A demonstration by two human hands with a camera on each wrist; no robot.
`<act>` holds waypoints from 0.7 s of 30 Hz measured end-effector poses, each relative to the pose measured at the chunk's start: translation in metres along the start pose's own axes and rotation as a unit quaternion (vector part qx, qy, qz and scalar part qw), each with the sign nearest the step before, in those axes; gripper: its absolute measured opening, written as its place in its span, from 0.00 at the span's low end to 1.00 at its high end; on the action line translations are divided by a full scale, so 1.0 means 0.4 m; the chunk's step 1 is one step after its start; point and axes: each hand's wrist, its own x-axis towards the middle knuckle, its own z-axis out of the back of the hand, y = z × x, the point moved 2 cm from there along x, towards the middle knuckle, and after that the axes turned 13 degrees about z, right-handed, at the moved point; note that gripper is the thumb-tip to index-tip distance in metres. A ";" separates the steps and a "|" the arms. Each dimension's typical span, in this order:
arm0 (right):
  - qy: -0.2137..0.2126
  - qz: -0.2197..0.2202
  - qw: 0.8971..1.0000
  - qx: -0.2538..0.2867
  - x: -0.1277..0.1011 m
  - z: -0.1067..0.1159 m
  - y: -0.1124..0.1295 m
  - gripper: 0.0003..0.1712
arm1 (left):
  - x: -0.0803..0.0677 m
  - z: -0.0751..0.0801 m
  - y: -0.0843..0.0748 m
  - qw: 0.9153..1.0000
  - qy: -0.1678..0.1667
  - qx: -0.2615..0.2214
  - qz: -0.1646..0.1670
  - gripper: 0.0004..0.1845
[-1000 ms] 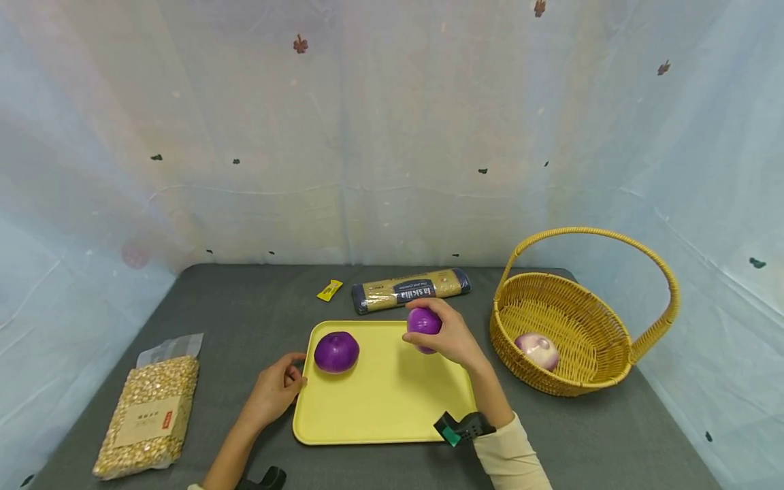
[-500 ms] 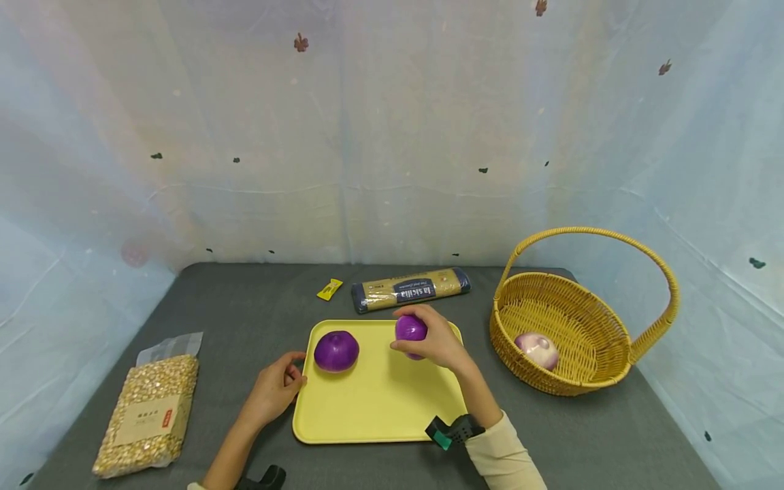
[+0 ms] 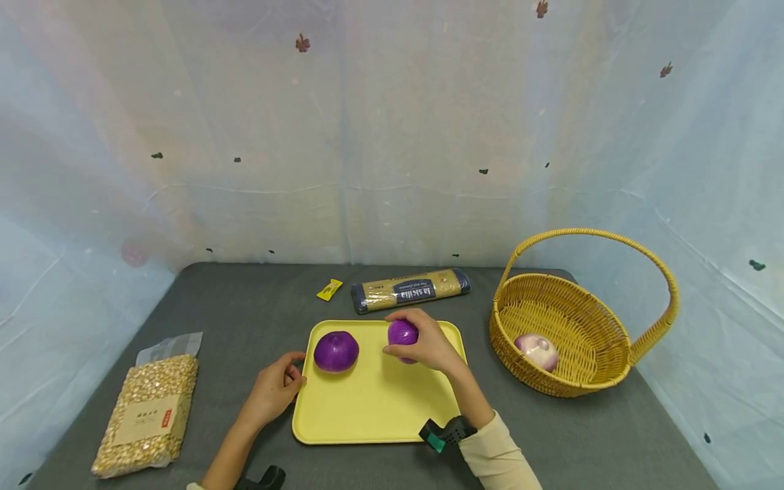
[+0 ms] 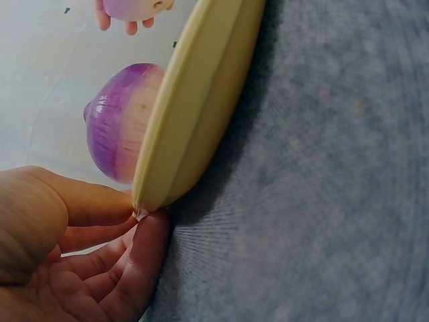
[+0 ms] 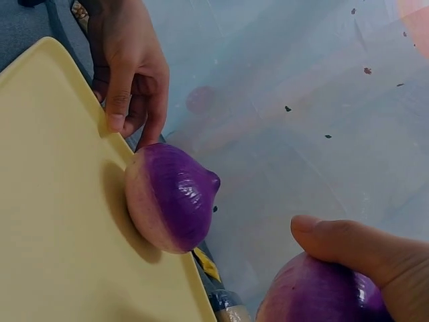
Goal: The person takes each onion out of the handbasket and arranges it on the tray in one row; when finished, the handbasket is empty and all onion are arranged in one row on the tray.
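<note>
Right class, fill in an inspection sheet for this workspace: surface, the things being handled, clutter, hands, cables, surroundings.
Surface: grey cloth table.
Things handled: yellow tray carrying one purple onion; second purple onion held over the tray; pale onion in the wicker basket.
Clutter: bag of kernels, pasta packet, small yellow sachet.
Hands: right hand grips the second onion; left hand touches the tray's left edge.
Cables: nothing seen.
Surroundings: pale translucent sheeting on three sides.

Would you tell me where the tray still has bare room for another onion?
The tray's near half, below both onions, is bare. Its far edge is crowded: one onion lies there, and the right hand holds another beside it.
</note>
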 end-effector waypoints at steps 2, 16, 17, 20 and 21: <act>0.002 0.005 1.000 -0.001 0.001 -0.005 -0.004 0.29 | 0.000 0.000 0.000 1.000 0.000 0.000 -0.001 0.20; 0.018 0.013 1.000 -0.018 0.010 -0.028 -0.004 0.29 | -0.002 0.001 -0.001 1.000 0.000 -0.001 0.000 0.20; 0.018 0.012 1.000 -0.017 0.011 -0.029 -0.003 0.29 | -0.002 0.001 -0.001 1.000 0.000 0.000 -0.001 0.20; 0.020 0.014 1.000 -0.016 0.013 -0.034 -0.003 0.29 | -0.002 0.001 -0.001 1.000 0.001 -0.001 -0.001 0.20; 0.022 0.014 1.000 -0.017 0.013 -0.036 -0.003 0.29 | -0.002 0.001 -0.001 1.000 0.001 -0.002 0.000 0.20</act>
